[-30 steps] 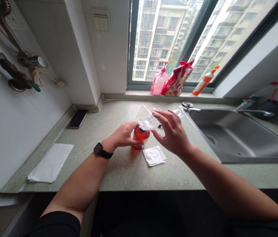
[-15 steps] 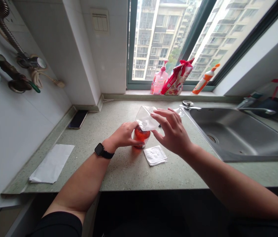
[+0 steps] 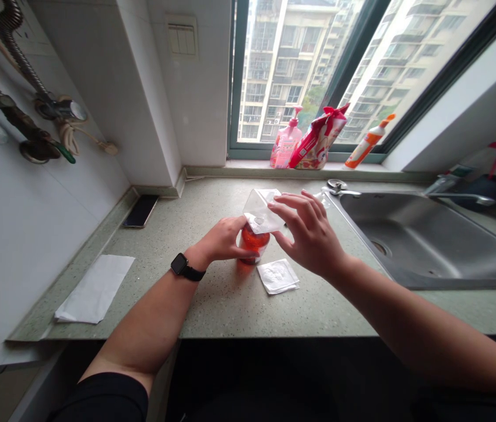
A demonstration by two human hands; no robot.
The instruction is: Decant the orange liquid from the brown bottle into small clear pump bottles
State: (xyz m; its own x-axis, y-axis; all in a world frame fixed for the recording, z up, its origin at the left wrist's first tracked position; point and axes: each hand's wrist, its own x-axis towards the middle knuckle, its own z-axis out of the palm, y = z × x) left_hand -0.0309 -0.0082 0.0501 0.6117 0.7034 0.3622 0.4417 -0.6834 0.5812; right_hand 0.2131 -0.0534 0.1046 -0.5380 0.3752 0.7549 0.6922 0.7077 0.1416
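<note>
My left hand (image 3: 219, 239) wraps round a transparent red-orange bottle or jar (image 3: 255, 239) that stands on the counter. Over its mouth lies a clear, angular plastic piece (image 3: 260, 214), tilted, with a small round mark low on it. My right hand (image 3: 308, 231) has its fingers curved over the right side of that piece, thumb at its lower right corner; it appears to hold it there. The jar's top is partly hidden beneath the plastic. Just in front of the jar, a folded white tissue (image 3: 278, 276) lies on the counter.
At the left are a paper sheet (image 3: 96, 289) and a phone (image 3: 141, 211). A steel sink (image 3: 445, 240) with a faucet (image 3: 468, 196) is at the right. On the windowsill stand a pink pump bottle (image 3: 286, 143), a red bag (image 3: 320, 140) and an orange-white bottle (image 3: 366, 146).
The view has shifted very slightly. Both hands, the jar and the clear plastic piece keep nearly the same places.
</note>
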